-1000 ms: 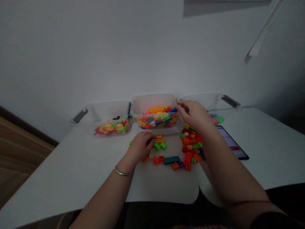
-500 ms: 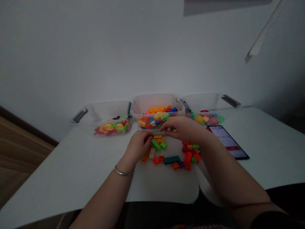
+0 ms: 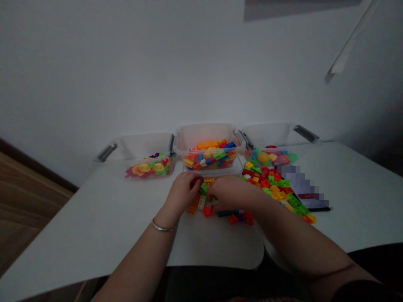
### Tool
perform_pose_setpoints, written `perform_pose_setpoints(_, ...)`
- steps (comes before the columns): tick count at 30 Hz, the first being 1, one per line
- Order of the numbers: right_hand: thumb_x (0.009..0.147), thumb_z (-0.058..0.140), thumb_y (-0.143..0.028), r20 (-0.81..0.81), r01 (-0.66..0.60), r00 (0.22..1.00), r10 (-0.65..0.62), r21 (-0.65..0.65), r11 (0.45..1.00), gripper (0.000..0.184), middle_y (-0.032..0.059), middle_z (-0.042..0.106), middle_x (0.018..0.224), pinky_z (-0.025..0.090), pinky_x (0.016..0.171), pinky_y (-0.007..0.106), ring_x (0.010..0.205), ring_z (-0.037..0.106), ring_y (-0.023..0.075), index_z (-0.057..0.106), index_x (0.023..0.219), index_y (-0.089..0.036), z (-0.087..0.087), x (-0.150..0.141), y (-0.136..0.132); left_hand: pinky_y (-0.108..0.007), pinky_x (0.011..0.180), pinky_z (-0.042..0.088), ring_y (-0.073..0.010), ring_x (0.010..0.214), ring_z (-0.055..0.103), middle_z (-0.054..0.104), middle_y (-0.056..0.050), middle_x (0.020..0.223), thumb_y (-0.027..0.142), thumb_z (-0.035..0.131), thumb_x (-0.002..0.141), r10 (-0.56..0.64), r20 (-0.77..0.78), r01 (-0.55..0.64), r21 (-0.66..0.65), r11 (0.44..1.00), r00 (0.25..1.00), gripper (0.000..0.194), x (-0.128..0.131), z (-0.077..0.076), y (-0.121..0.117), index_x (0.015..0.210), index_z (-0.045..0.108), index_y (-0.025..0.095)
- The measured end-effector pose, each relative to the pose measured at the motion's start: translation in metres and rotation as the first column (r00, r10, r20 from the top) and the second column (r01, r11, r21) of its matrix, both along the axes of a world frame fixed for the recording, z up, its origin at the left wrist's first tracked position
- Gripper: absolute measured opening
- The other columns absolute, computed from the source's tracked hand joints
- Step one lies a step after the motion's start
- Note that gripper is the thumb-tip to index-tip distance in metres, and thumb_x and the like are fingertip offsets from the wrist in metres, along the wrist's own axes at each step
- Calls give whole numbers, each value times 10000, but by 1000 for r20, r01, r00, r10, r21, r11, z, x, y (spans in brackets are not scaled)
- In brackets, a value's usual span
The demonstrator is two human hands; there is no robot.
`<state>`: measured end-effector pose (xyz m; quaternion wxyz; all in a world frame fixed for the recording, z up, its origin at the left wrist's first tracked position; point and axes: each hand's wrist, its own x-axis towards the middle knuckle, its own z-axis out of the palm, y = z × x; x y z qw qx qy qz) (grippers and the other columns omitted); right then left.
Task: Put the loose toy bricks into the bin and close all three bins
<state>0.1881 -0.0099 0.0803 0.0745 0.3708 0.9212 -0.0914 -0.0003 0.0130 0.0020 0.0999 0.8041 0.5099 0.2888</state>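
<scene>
Pale wall rises behind the desk, and a wooden floor shows past its left edge. Three clear plastic bins stand in a row along the far side. The middle bin is full of small bricks, the left bin holds flat yellow and red pieces, and the right bin holds round coloured pieces. They seem set side by side to keep each lot apart and within my reach. Right of the middle bin, a spread of loose bricks lies against a blurred phone. Just in front of the middle bin, my hands work close together. My left hand has its fingers curled together on a green brick, though I cannot tell whether they clamp it. My right hand bends its fingers down among the small bricks, mostly hidden, so I cannot tell what they hold.
</scene>
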Motion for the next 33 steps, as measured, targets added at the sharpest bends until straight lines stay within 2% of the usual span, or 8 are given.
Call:
perform_pose_setpoints(5, 802, 640, -298, 82, -32, 996, 29, 37, 999, 215, 110, 747, 885, 499, 658, 319, 813, 690, 264, 764, 939, -187, -5, -11, -7, -392, 887, 481, -238, 980, 613, 708, -60, 1000, 180, 541, 877, 3, 13, -3, 3, 1000, 1000, 172, 0, -1, 0, 966, 688, 194)
perform_pose_setpoints(11, 836, 565, -212, 63, -33, 998, 30, 49, 998, 201, 116, 750, 870, 502, 650, 320, 785, 694, 253, 755, 884, -171, -11, -15, -6, -405, 901, 479, -237, 978, 613, 711, -57, 1004, 190, 535, 883, -10, 16, 10, 20, 1000, 1000, 177, -1, -3, 1, 982, 681, 198)
perform_pose_setpoints(16, 814, 560, -197, -125, -36, 991, 49, 103, 994, 216, 112, 737, 953, 479, 622, 319, 796, 679, 249, 722, 956, -174, -5, -1, -1, -404, 893, 482, -239, 966, 621, 713, -59, 992, 177, 541, 867, -15, 13, 15, 9, 1000, 1000, 183, -1, 0, 0, 975, 686, 199)
perform_pose_setpoints(21, 848, 546, -221, -341, -36, 937, 77, 127, 991, 212, 73, 695, 990, 476, 729, 305, 851, 643, 198, 723, 964, -202, 12, 23, 14, -393, 878, 487, -235, 953, 629, 719, -65, 983, 173, 543, 865, -12, 12, 12, 2, 1000, 1000, 187, 0, 2, -1, 968, 697, 196)
perform_pose_setpoints(24, 875, 528, -238, -537, 74, 840, 75, 251, 965, 217, 71, 687, 975, 462, 837, 327, 921, 617, 194, 714, 977, -192, 18, 38, 27, -394, 878, 489, -235, 952, 628, 719, -65, 989, 191, 538, 880, -11, 16, 12, -7, 1000, 1000, 182, 0, 1, 0, 970, 697, 195)
perform_pose_setpoints(27, 868, 526, -251, -748, 331, 664, 25, 323, 887, 204, 69, 690, 944, 471, 808, 330, 888, 611, 191, 704, 952, -197, 14, 50, 42, -393, 886, 488, -233, 963, 623, 718, -60, 993, 190, 534, 884, -12, 19, 12, -11, 1000, 1000, 178, 0, -1, 1, 963, 693, 201)
perform_pose_setpoints(30, 875, 530, -321, -907, 624, 418, -48, 248, 741, 232, 77, 698, 988, 487, 751, 336, 856, 619, 197, 688, 994, -200, 2, 58, 58, -397, 893, 488, -231, 961, 624, 718, -61, 989, 176, 534, 879, -9, 18, 9, -17, 1000, 1000, 181, 0, -2, 1, 965, 692, 198)
perform_pose_setpoints(33, 864, 552, -387, -963, 745, 256, -85, 141, 652, 241, 75, 708, 982, 487, 757, 346, 896, 632, 213, 676, 956, -201, -12, 63, 72, -403, 897, 489, -233, 967, 625, 718, -61, 995, 184, 530, 885, -9, 19, 9, -13, 1000, 1000, 184, 0, -2, 1, 970, 692, 200)
